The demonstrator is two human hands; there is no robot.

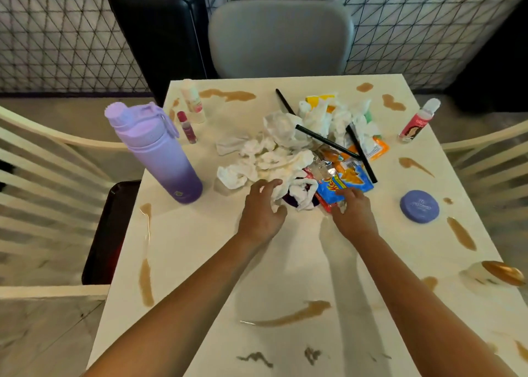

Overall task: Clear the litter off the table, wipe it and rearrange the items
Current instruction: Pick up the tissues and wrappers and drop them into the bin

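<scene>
A heap of litter lies in the middle of the white table (200,262): crumpled white tissues (265,159), blue and orange snack wrappers (345,180) and black straws (328,142). My left hand (263,208) reaches into the near edge of the heap, its fingers curled round a crumpled tissue. My right hand (353,210) rests on the blue wrapper, fingers bent over it. Brown spill streaks (288,315) mark the table top.
A purple water bottle (157,153) stands at the left. Two small bottles (191,102) stand behind it, a red tube (418,122) at the far right, a round purple tin (419,206) near my right hand. A dark tray (111,233) lies on the left chair. Chairs surround the table.
</scene>
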